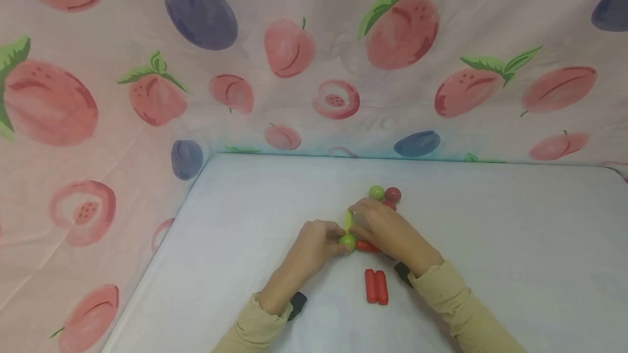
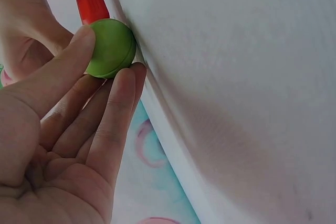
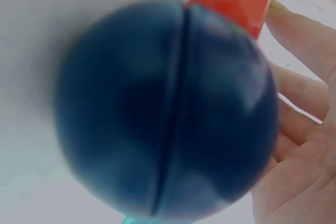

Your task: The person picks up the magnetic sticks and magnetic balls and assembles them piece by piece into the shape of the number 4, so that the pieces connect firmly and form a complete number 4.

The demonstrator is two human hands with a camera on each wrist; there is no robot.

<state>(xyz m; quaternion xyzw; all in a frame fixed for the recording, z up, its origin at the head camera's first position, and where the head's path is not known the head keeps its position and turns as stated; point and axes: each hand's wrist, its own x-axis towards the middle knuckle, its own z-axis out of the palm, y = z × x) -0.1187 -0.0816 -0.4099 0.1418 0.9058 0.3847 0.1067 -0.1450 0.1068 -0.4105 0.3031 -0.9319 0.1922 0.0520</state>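
My left hand (image 1: 314,244) pinches a green ball (image 2: 113,48) between thumb and fingertips, low over the white table. A red stick (image 1: 367,245) joins that ball to a dark blue ball (image 3: 163,108), which fills much of the right wrist view and is hidden under the right hand in the head view. Standing from the green ball toward the back is a yellow-green stick (image 1: 349,220); the right hand (image 1: 385,226) grips it with thumb and fingers. Behind the right hand lie a loose green ball (image 1: 376,193) and a red ball (image 1: 393,195), with another red ball (image 1: 390,205) partly covered.
Two red sticks (image 1: 376,286) lie side by side on the white table (image 1: 245,222), nearer the person. A fruit-print cloth (image 1: 333,42) hangs behind the table and along its left side.
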